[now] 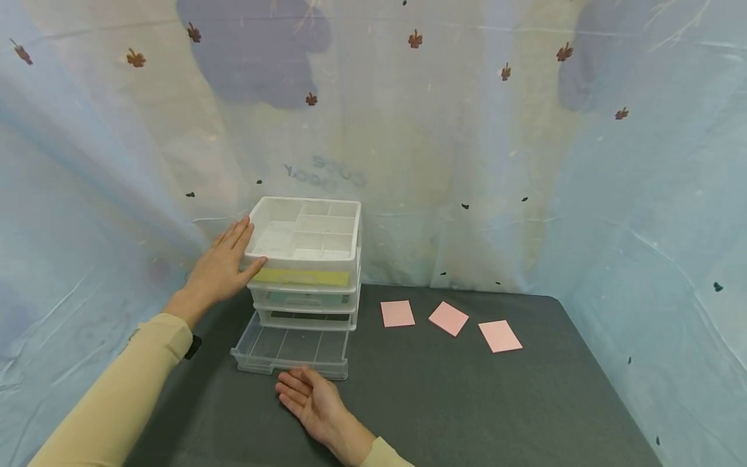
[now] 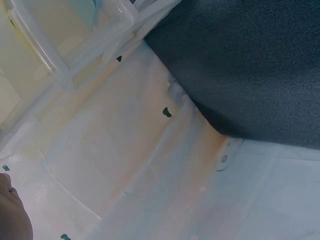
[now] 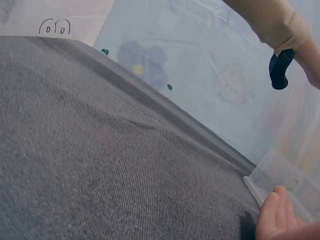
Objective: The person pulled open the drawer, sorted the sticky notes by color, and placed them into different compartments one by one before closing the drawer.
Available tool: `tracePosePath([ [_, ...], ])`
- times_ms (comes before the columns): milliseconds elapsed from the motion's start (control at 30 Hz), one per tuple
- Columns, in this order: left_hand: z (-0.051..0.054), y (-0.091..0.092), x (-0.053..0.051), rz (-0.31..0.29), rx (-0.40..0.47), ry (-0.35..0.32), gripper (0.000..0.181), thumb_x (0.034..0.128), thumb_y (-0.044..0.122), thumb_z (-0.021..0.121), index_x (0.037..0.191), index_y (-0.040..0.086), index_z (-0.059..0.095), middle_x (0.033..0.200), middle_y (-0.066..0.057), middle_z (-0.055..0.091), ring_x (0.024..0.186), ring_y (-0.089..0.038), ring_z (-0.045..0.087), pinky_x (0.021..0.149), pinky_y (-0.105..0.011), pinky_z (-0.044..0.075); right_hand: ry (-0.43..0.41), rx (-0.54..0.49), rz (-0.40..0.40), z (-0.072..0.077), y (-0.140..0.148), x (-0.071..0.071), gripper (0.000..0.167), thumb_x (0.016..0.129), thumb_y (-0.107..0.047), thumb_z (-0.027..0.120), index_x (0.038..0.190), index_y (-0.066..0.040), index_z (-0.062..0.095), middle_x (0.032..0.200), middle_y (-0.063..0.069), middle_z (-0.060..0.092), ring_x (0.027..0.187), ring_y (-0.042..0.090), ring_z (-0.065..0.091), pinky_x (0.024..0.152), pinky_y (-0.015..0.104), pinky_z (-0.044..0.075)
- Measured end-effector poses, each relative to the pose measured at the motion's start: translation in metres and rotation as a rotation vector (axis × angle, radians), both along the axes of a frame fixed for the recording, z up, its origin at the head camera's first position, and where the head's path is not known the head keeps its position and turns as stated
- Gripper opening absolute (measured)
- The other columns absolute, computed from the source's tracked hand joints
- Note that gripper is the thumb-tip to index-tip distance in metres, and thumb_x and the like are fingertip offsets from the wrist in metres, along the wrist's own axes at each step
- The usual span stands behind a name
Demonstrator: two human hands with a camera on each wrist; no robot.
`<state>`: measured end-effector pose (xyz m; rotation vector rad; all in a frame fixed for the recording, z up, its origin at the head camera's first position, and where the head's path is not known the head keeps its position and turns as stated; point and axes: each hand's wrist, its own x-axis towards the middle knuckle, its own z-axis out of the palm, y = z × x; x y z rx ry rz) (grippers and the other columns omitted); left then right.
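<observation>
A white drawer unit point(image 1: 303, 264) with a divided top tray stands at the table's back left. Its clear bottom drawer point(image 1: 292, 347) is pulled out toward the front and also shows in the right wrist view point(image 3: 292, 182). My left hand point(image 1: 224, 263) rests against the unit's upper left side, fingers extended; part of it appears in the left wrist view point(image 2: 14, 212). Palm up, my right hand point(image 1: 318, 405) is at the bottom drawer's front edge with its fingers slightly bent; whether it touches is unclear. The right wrist view shows its fingers point(image 3: 280, 212) beside the clear drawer.
Three pink square paper pads point(image 1: 397, 314) point(image 1: 448, 318) point(image 1: 500, 336) lie in a row right of the unit on the dark table point(image 1: 467, 408). A patterned curtain point(image 1: 408, 162) hangs behind and on both sides of the table.
</observation>
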<state>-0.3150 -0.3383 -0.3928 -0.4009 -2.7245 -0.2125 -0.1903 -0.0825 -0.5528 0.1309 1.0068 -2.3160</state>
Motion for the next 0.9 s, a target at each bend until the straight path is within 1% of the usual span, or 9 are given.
tracePosePath([
  [167, 0.0, 0.0, 0.001, 0.002, 0.002, -0.003, 0.089, 0.1074, 0.054, 0.049, 0.167, 0.001, 0.009, 0.175, -0.014, 0.001, 0.159, -0.042, 0.009, 0.13, -0.054, 0.009, -0.009, -0.014, 0.007, 0.005, 0.002, 0.004, 0.057, 0.112, -0.025, 0.047, 0.147, 0.019, 0.039, 0.14, 0.028, 0.061, 0.133, 0.039, 0.059, 0.112, 0.046, 0.05],
  [267, 0.0, 0.0, 0.001, -0.001, 0.004, -0.005, 0.089, 0.1075, 0.055, 0.048, 0.167, 0.002, 0.009, 0.175, -0.015, 0.001, 0.159, -0.042, 0.009, 0.131, -0.053, 0.008, 0.0, -0.025, 0.012, 0.011, 0.004, 0.007, 0.055, 0.112, -0.026, 0.047, 0.146, 0.018, 0.041, 0.141, 0.028, 0.06, 0.129, 0.037, 0.062, 0.111, 0.043, 0.052],
  [467, 0.003, 0.001, 0.001, -0.002, 0.004, -0.008, 0.089, 0.1075, 0.054, 0.049, 0.167, 0.002, 0.009, 0.175, -0.016, 0.003, 0.159, -0.042, 0.01, 0.13, -0.055, 0.01, 0.062, -0.064, 0.026, 0.027, 0.01, 0.009, 0.049, 0.111, -0.026, 0.049, 0.141, 0.013, 0.048, 0.139, 0.025, 0.063, 0.117, 0.026, 0.07, 0.106, 0.038, 0.055],
  [567, 0.002, 0.0, 0.001, -0.001, 0.004, -0.006, 0.088, 0.1075, 0.054, 0.049, 0.167, 0.0, 0.011, 0.175, -0.016, 0.003, 0.159, -0.043, 0.01, 0.13, -0.055, 0.009, 0.094, -0.075, 0.025, 0.037, 0.015, 0.007, 0.048, 0.111, -0.026, 0.049, 0.142, 0.011, 0.049, 0.141, 0.025, 0.061, 0.117, 0.024, 0.07, 0.107, 0.037, 0.055],
  [667, 0.001, 0.0, 0.0, 0.001, 0.006, -0.002, 0.088, 0.1073, 0.054, 0.049, 0.167, 0.001, 0.011, 0.175, -0.015, 0.003, 0.159, -0.043, 0.011, 0.13, -0.055, 0.01, 0.146, -0.063, 0.009, 0.045, 0.02, 0.003, 0.049, 0.111, -0.026, 0.049, 0.144, 0.011, 0.048, 0.144, 0.025, 0.059, 0.12, 0.026, 0.068, 0.107, 0.036, 0.054],
  [733, 0.001, 0.0, 0.0, 0.002, 0.004, -0.003, 0.089, 0.1073, 0.054, 0.049, 0.167, 0.001, 0.01, 0.175, -0.015, 0.003, 0.159, -0.042, 0.01, 0.13, -0.056, 0.011, 0.195, -0.041, -0.012, 0.049, 0.025, -0.001, 0.049, 0.111, -0.026, 0.05, 0.144, 0.009, 0.049, 0.146, 0.025, 0.058, 0.125, 0.03, 0.066, 0.106, 0.036, 0.055],
  [800, 0.001, -0.001, 0.0, 0.001, 0.005, -0.002, 0.089, 0.1072, 0.054, 0.049, 0.167, 0.001, 0.01, 0.175, -0.016, 0.003, 0.159, -0.042, 0.01, 0.129, -0.057, 0.012, 0.252, -0.004, -0.038, 0.053, 0.031, -0.005, 0.049, 0.111, -0.027, 0.051, 0.145, 0.008, 0.05, 0.147, 0.024, 0.057, 0.127, 0.031, 0.065, 0.106, 0.036, 0.055],
  [900, 0.001, -0.001, -0.001, 0.0, 0.002, -0.001, 0.089, 0.1071, 0.054, 0.05, 0.167, 0.001, 0.011, 0.175, -0.016, 0.004, 0.159, -0.042, 0.011, 0.129, -0.056, 0.012, 0.33, 0.051, -0.091, 0.059, 0.042, -0.013, 0.047, 0.11, -0.026, 0.054, 0.144, 0.006, 0.053, 0.145, 0.022, 0.059, 0.126, 0.031, 0.066, 0.104, 0.036, 0.056],
])
